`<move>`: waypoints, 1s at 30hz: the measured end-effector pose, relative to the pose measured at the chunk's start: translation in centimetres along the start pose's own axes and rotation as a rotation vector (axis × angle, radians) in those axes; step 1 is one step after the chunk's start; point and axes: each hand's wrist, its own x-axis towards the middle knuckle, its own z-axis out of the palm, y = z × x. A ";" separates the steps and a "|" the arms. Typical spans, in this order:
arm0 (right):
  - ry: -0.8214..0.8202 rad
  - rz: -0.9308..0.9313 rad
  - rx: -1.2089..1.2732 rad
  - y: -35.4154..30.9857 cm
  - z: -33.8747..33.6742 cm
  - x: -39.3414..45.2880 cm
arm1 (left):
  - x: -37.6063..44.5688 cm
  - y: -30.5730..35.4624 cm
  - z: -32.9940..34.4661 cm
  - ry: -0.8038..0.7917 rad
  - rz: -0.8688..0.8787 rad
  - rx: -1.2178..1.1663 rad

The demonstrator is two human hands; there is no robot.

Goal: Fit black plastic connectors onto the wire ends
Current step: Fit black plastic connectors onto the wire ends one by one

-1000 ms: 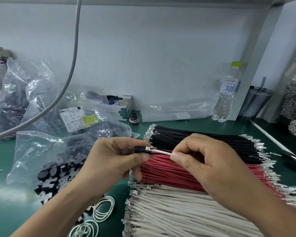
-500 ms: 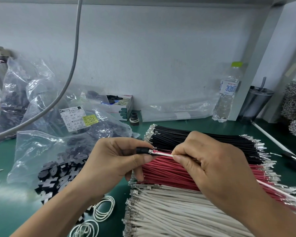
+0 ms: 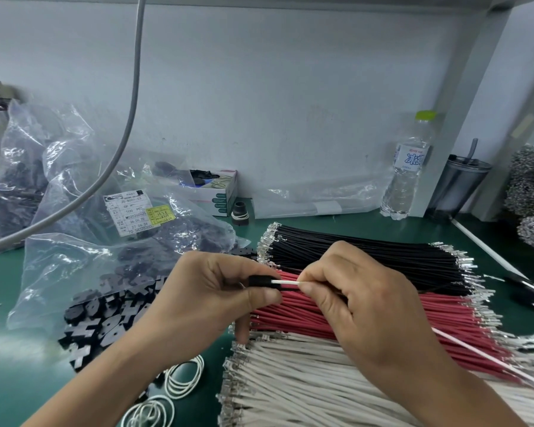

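- Step in hand, as I judge it: seating one white wire (image 3: 285, 282) in a black connector (image 3: 259, 281); done well, the push runs straight along the wire with the connector kept steady, so the thin end does not buckle
- The left hand (image 3: 210, 300) is curled round the connector, thumb below and forefinger above; the right hand (image 3: 361, 306) pinches the wire close to the connector, which keeps the free length short and stiff
- Both sit at the centre of the frame, above the red wires (image 3: 383, 315)
- The connector is small, dark and mostly hidden by fingers; the wire is thin and white, its metal end no longer visible, and its tail runs out to the lower right
- Black wires (image 3: 367, 251) lie behind, white wires (image 3: 290, 380) in front, all on the green surface (image 3: 19, 365)
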 end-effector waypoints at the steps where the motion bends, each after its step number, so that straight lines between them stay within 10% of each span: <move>1: 0.009 -0.022 -0.006 0.0 0.2 0.0 | 0.0 0.0 0.0 -0.002 0.001 -0.002; 19: 0.208 -0.008 -0.085 1.7 -1.6 0.7 | 1.0 -0.3 -4.6 0.238 0.027 -0.204; 24: 0.334 -0.015 -0.170 2.8 -6.5 2.1 | 1.1 -1.8 -6.4 0.328 0.036 0.432; 30: 0.171 0.209 -0.447 20.0 -13.7 -1.0 | 1.4 -4.1 -5.2 0.037 -0.050 1.187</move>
